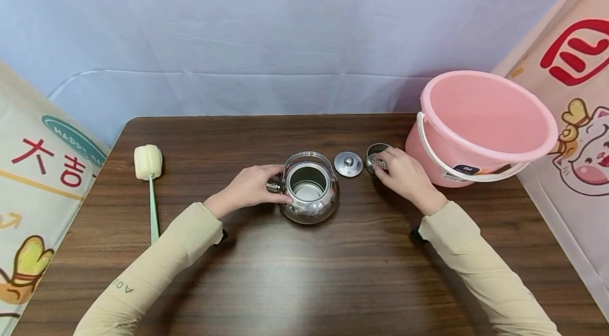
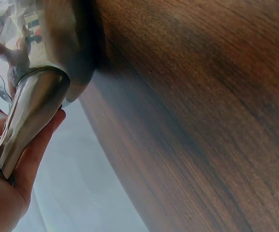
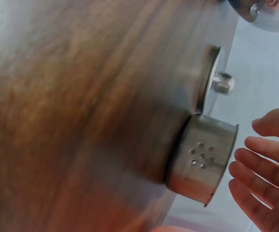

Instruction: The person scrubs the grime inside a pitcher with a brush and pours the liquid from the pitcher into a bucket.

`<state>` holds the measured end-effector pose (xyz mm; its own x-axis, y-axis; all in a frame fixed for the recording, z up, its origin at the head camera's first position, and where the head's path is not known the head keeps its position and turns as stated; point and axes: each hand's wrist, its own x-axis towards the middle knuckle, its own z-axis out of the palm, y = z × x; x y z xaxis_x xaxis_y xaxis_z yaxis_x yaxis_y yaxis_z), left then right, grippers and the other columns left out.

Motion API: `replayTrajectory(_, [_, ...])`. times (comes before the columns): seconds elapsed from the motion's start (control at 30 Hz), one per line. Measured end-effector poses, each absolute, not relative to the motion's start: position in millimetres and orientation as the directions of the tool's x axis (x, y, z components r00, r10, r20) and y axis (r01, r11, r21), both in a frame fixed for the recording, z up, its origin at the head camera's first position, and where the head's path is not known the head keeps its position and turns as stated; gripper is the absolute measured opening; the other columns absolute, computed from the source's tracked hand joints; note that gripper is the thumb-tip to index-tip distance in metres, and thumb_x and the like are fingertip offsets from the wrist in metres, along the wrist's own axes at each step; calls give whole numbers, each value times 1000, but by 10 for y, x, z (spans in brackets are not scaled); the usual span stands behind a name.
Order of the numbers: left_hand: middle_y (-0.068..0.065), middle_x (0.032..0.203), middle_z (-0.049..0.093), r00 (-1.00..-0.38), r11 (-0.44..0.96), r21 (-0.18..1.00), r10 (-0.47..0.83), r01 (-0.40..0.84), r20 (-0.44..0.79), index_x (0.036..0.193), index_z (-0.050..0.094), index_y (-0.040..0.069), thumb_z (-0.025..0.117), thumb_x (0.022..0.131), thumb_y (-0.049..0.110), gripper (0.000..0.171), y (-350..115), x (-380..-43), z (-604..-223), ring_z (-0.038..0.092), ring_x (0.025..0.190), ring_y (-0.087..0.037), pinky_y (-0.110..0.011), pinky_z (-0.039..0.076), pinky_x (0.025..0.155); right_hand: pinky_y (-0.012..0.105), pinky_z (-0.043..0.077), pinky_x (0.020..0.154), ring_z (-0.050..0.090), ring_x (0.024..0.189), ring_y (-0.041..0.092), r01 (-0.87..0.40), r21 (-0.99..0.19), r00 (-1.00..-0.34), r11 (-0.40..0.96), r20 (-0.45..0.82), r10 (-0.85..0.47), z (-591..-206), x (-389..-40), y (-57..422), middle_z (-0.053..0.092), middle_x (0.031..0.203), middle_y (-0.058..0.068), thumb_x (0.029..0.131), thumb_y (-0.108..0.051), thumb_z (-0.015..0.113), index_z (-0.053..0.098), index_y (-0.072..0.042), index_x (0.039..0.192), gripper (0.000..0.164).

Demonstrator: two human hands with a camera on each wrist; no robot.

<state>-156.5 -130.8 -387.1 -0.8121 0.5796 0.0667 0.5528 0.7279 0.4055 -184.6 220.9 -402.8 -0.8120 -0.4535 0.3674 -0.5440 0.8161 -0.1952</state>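
A shiny steel teakettle (image 1: 309, 209) stands uncovered on the table, its spout (image 2: 35, 99) pointing left and its hoop handle raised. My left hand (image 1: 252, 185) holds it at the spout, with fingers on the far side and thumb on the near side. To the kettle's right, the round lid (image 1: 349, 164) lies knob up. Beside the lid stands a small steel strainer cup (image 3: 202, 157) with a cluster of holes in its wall. My right hand (image 1: 404, 172) hovers over that cup, and in the right wrist view its loosely extended fingers (image 3: 260, 179) are close to the rim.
A large pink bucket (image 1: 476, 140) with a white handle stands at the back right, close beside my right hand. On the left lies a sponge brush (image 1: 148, 161) with a pale green handle. A light cloth (image 1: 285, 35) hangs behind the table (image 1: 295, 283).
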Motion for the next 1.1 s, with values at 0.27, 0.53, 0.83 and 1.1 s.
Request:
replayTrajectory(0.27, [-7,118,60,-813,731,399,579,554,66,125,54,9,70,67,57,77,-1315,-1556,-3849,59,104,-20,-39,46,84,41,47,67,57,84,25,-545,-230,-804,806,416,-424,-3881,-1784,2061,61,89,9,80,-16,62,64,-3,88,16])
replayTrajectory(0.53, [-7,118,60,-813,732,401,579,551,60,125,54,9,69,68,57,77,-1315,-1558,-3856,58,105,-20,-39,46,85,42,46,77,56,93,27,-572,-256,-796,779,402,-452,-3811,-1746,1860,62,93,10,82,-16,62,63,0,93,20])
replayTrajectory(0.83, [-7,118,60,-814,732,398,577,552,67,124,54,9,70,67,56,75,-1316,-1552,-3853,59,104,-20,-39,46,84,41,47,75,58,91,24,-572,-299,-803,764,393,-448,-3730,-1702,1687,63,95,8,86,-19,60,64,-2,98,21])
replayTrajectory(1.1, [-5,116,61,-812,728,401,578,555,74,124,55,10,71,67,56,75,-1315,-1554,-3853,59,102,-19,-38,46,84,38,46,77,57,91,22,-607,-352,-782,713,424,-457,-3694,-1643,1532,63,98,7,89,-18,56,64,-3,98,20])
